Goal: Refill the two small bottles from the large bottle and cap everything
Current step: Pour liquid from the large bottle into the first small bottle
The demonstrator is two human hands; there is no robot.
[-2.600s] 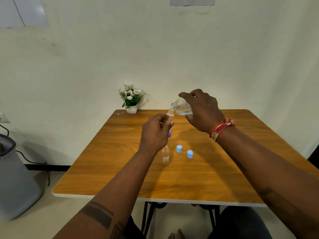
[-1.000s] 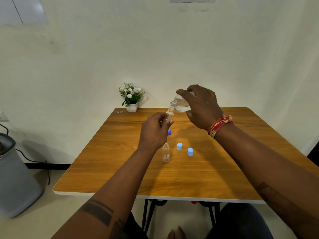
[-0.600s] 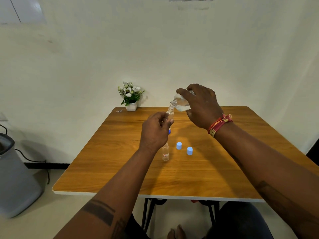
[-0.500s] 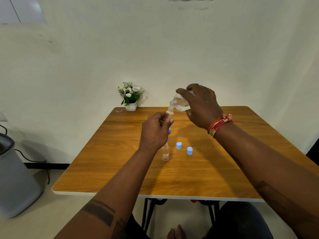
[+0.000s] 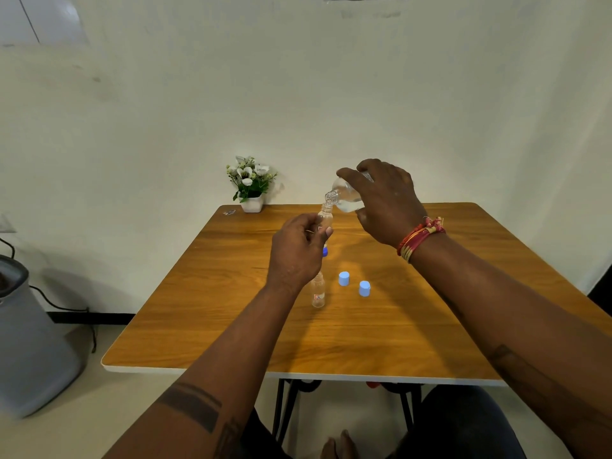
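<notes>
The person's right hand (image 5: 385, 202) is wrapped around the large bottle (image 5: 346, 195), tipping it down and to the left so that its open mouth sits right at the neck of a small bottle (image 5: 325, 216). That small bottle is held upright above the wooden table (image 5: 231, 293), pinched between the thumb and fingers of the left hand (image 5: 296, 251), with only its neck and shoulder showing above the knuckles. Clear liquid lies in the lower side of the tilted large bottle. The second small bottle (image 5: 318, 291) stands upright on the table, uncapped, just below the left wrist, with a small red-and-white label on its side. Two light blue caps (image 5: 344, 279) rest on the table just to its right, close to each other but apart. A darker blue cap (image 5: 325, 251) peeks out from behind the left hand; most of it is hidden. Red and yellow threads (image 5: 419, 238) circle the right wrist. At the far edge of the table stands a small white pot of white flowers (image 5: 250, 187), against the wall. A grey bin (image 5: 29, 339) stands on the floor to the left.
</notes>
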